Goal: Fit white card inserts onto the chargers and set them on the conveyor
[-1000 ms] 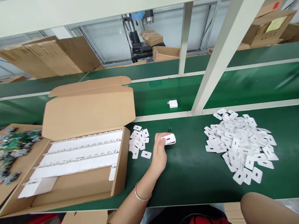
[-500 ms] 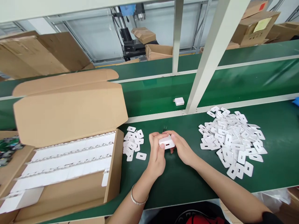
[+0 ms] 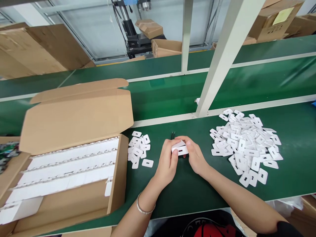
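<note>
Between my two hands sits a small white charger housing, with a white slotted plate at its near end. The plate is slightly askew, and a thin gap shows between it and the housing. My left hand grips from the left, thumb pressed on the plate. Closed round the right side is my right hand, fingers on top and partly hidden beneath. Two thin dark prongs stick out beyond my left fingers; what they belong to is hidden. A small pile of slotted plates lies left of my hands.
A large heap of similar plates spreads to the right. On the left stands an open cardboard box holding rows of white pieces. A slanted post rises beyond my hands, partly covering another white charger on the green belt.
The charger on the belt has moved right, partly behind the post. My hands have shifted slightly right, and a gap between plate and housing now shows. The view has tilted slightly.
</note>
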`<state>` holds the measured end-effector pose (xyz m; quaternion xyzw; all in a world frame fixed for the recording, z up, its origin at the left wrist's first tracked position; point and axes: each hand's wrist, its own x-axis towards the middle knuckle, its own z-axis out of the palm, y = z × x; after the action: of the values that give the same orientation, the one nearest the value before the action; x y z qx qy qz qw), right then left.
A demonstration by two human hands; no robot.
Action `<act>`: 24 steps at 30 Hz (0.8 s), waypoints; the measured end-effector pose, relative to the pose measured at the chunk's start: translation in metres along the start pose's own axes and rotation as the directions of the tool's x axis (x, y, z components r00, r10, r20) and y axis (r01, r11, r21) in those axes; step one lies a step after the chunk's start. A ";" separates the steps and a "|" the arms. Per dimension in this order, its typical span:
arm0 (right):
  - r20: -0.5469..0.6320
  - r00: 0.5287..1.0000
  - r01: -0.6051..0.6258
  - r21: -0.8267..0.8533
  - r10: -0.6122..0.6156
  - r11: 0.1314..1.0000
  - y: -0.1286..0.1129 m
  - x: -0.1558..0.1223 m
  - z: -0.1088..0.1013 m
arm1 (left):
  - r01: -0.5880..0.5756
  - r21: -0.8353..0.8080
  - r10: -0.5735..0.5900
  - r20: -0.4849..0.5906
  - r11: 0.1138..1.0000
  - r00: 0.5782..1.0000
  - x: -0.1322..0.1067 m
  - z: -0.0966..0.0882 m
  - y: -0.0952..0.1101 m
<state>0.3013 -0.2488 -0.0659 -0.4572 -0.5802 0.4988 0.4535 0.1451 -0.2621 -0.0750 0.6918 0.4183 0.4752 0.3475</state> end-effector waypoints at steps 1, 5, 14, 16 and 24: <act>0.000 1.000 0.005 0.017 -0.005 1.000 -0.001 0.000 0.000 | -0.009 0.000 0.009 -0.003 1.000 1.000 0.000 0.000 0.000; 0.012 0.999 0.037 0.054 -0.038 0.998 -0.006 0.000 0.001 | -0.047 0.011 0.047 -0.014 0.999 0.999 -0.002 0.000 0.002; -0.015 1.000 -0.019 0.111 0.021 0.994 -0.005 0.004 0.000 | 0.033 -0.072 -0.032 0.015 0.997 0.999 -0.003 0.002 0.002; -0.026 0.999 -0.021 0.113 0.024 0.993 -0.004 0.004 0.000 | 0.049 -0.094 -0.048 0.013 0.994 0.999 -0.003 0.002 0.001; -0.030 0.999 -0.027 0.087 0.030 0.996 -0.005 0.001 0.006 | -0.024 -0.057 0.020 -0.067 0.998 0.998 0.000 0.004 -0.007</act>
<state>0.2949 -0.2495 -0.0611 -0.4531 -0.5444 0.5225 0.4748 0.1471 -0.2597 -0.0823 0.6699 0.4077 0.5136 0.3481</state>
